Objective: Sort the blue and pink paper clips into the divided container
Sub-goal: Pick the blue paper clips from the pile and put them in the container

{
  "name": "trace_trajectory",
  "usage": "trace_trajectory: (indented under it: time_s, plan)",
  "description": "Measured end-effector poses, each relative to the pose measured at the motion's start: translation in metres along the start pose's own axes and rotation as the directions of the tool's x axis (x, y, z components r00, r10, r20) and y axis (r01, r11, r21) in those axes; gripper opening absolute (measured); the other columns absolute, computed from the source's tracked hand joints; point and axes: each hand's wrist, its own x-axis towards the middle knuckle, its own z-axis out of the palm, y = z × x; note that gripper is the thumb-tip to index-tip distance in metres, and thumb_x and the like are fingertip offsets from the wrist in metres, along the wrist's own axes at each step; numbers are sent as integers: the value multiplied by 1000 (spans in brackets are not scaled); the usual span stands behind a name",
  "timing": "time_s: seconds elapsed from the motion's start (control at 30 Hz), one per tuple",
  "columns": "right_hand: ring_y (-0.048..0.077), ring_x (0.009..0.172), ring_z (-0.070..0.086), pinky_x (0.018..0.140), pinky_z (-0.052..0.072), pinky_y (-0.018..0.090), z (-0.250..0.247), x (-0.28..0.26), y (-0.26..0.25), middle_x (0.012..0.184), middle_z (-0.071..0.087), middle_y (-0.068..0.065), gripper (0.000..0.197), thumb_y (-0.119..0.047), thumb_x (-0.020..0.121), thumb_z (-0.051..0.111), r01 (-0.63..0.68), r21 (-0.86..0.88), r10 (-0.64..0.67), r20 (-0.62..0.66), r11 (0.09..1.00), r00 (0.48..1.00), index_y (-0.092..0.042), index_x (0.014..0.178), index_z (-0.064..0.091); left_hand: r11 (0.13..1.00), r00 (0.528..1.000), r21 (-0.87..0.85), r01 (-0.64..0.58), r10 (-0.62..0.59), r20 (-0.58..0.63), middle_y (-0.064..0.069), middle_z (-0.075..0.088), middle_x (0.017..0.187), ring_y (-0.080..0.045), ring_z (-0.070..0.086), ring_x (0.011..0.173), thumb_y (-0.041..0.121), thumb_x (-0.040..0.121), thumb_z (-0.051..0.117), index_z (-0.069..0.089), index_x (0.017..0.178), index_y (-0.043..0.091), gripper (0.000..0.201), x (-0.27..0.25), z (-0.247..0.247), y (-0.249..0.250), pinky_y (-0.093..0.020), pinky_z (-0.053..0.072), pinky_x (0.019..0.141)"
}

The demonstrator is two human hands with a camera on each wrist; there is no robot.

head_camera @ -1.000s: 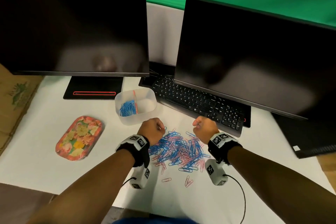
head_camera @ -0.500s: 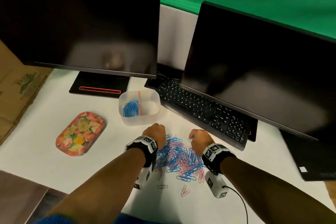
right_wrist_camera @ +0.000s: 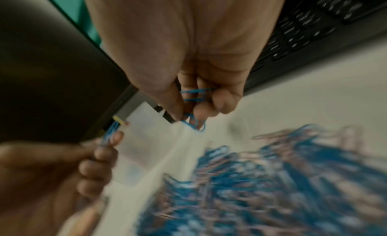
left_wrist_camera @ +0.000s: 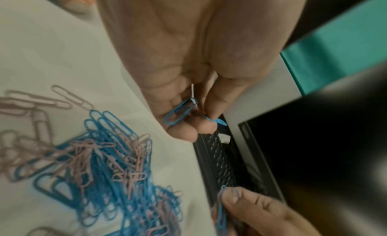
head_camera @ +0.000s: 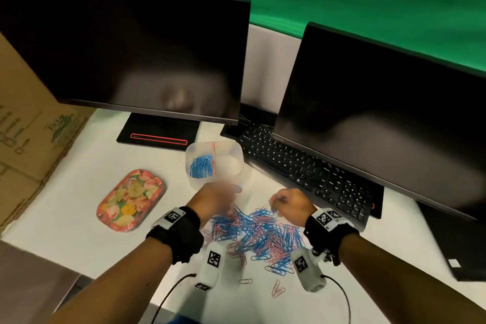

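Observation:
A heap of mixed blue and pink paper clips (head_camera: pixel 259 235) lies on the white table between my wrists. The clear divided container (head_camera: pixel 231 159) stands just beyond it, with blue clips (head_camera: pixel 201 166) in its left compartment beside a pink divider. My left hand (head_camera: pixel 218 198) hovers near the container's front wall, and its curled fingers pinch blue clips (left_wrist_camera: pixel 179 112). My right hand (head_camera: pixel 290 204) hangs over the heap's far right edge and grips blue clips (right_wrist_camera: pixel 193 97) in its curled fingers.
Two dark monitors (head_camera: pixel 131 55) stand at the back. A black keyboard (head_camera: pixel 302 168) runs under the right one, close to my right hand. A floral tray (head_camera: pixel 130 200) lies to the left, and cardboard (head_camera: pixel 29 123) beyond it. A few stray pink clips (head_camera: pixel 276 290) lie near the front.
My left hand has moved forward from the heap toward the container. The right hand stays over the heap's far edge. The head view has tilted and drawn closer.

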Motion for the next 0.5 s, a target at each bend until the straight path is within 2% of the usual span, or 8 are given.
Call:
trace_trajectory:
  time_s: [0.07,0.13,0.2,0.3,0.37,0.47,0.5]
  plan:
    - [13,49,50,44,38,24,10,-1,-26,68,62,10,20,-3,91,55,-40,232,23,76,972,997,-11,73,60,989,1000,-146,-7,6,-5,-12,51,70,-20,49,59,-8,92,45,61,95,-4,16,-7,-10,11,-27,46,53]
    - [15,47,49,39,38,21,21,-1,-56,66,61,12,15,-2,92,55,-48,368,1,128,929,992,-7,78,59,982,999,-189,-27,18,-47,-12,54,73,-21,52,61,-6,93,43,60,92,-2,17,-9,-19,24,-27,49,55]
    - [16,47,51,38,42,20,33,2,-85,66,58,13,13,-3,94,54,-61,448,-16,165,892,986,-6,81,57,986,994,-160,-43,26,-104,-14,56,74,-22,54,61,-6,93,42,60,86,1,20,-8,-28,36,-27,51,56]
    - [17,44,54,38,48,22,47,16,-123,66,55,14,11,-2,94,54,-75,450,3,160,890,987,-4,83,55,994,980,-95,-48,29,-196,-16,58,74,-24,55,61,-5,92,43,61,81,2,22,-1,-41,51,-27,52,55]
    - [18,42,53,38,49,24,54,26,-144,65,55,14,7,1,93,54,-72,396,15,145,915,989,-2,86,55,997,971,-70,-34,17,-237,-17,61,74,-26,59,62,-1,93,46,61,88,-1,16,5,-47,61,-29,54,58]
    - [15,33,53,34,47,24,63,40,-166,65,49,15,20,7,93,50,-111,377,67,128,919,989,-5,76,48,997,966,-78,-5,-16,-257,-14,65,70,-23,65,56,5,93,46,62,85,2,18,14,-53,72,-29,56,58]
    - [17,37,53,38,49,24,65,44,-172,66,47,14,24,8,93,48,-130,384,90,121,914,989,-6,74,47,998,962,-62,6,-23,-273,-13,66,70,-22,65,58,8,94,46,61,86,3,18,17,-54,75,-30,56,62]
